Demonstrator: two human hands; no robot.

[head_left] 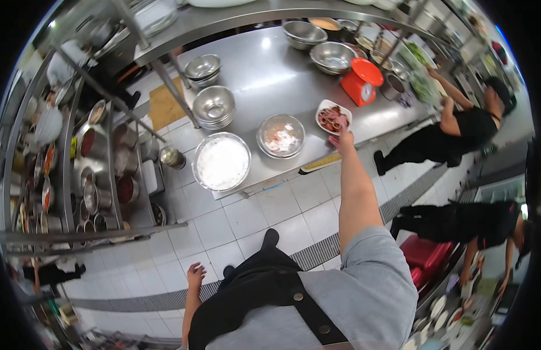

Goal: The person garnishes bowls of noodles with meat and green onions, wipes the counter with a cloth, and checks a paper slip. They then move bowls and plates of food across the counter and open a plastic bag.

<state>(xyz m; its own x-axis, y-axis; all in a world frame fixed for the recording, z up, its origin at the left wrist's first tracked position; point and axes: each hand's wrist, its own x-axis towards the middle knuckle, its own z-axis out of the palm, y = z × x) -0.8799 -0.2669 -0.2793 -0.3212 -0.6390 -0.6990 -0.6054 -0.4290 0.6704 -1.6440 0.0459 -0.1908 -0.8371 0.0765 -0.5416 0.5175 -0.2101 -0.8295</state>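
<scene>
My right hand (341, 140) reaches to the near edge of a white square bowl (334, 117) of sliced reddish meat on the steel table (264, 76); its fingers are partly hidden at the rim. Off to the side of my body, my left hand (196, 273) hangs over the floor with its fingers apart and nothing in it. Left of the white bowl is a steel bowl (281, 136) with white powder over something orange-brown. A larger bowl of white powder (222, 162) stands at the table's left corner. Behind the white bowl sits a red scale (362, 81).
Stacked steel bowls (214, 106) stand at the table's left side, more (333, 56) at the back. A shelf rack (116, 169) with pots is on the left. One person (468, 131) works at the table's right end, another (480, 221) farther right. A red bin (425, 256) stands nearby.
</scene>
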